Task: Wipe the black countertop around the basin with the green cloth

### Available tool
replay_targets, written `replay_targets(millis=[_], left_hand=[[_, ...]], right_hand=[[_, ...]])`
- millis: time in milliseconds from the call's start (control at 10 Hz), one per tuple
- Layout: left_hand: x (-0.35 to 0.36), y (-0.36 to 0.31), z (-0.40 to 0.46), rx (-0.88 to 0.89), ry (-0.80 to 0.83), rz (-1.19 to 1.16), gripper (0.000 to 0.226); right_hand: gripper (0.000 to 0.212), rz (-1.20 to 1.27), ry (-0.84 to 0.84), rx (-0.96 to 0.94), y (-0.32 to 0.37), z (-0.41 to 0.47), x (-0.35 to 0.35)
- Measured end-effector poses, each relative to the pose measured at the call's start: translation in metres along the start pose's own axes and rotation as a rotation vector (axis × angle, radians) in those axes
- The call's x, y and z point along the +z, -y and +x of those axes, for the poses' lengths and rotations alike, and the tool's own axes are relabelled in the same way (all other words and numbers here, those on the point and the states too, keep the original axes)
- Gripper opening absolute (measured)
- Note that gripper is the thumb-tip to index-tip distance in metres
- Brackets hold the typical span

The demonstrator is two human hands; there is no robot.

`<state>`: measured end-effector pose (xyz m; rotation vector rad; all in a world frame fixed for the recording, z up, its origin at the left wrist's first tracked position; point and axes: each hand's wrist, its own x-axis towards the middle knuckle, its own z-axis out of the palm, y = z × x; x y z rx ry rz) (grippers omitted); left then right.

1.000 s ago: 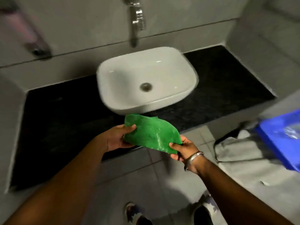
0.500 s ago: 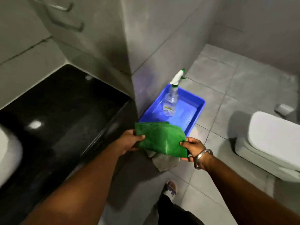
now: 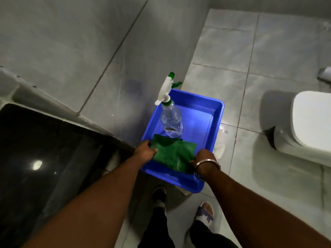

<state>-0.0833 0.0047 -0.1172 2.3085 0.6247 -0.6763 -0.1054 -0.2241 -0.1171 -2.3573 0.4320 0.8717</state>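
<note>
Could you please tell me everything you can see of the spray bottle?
The spray bottle stands upright inside the blue tray, near its left wall. Its body is clear, crinkly-looking plastic, and it appears nearly empty. On top sits a white trigger head with a green nozzle tip, green trigger and green collar, the nozzle pointing away from the person. The green cloth, held at its sides by the left hand and right hand, lies just in front of its base, hiding the lowest edge; whether they touch is unclear.
</note>
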Motion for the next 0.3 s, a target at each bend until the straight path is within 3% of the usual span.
replay_targets(millis=[200,300], left_hand=[[0.002,-0.008,-0.028,0.123,0.093,0.277,0.04],[-0.02,-0.022,-0.058,0.341,0.054,0.425,0.053]], right_hand=[[0.033,-0.06,-0.071,-0.022,0.019,-0.025,0.001],[0.058,-0.129,-0.172,-0.008,0.033,-0.059,-0.023]])
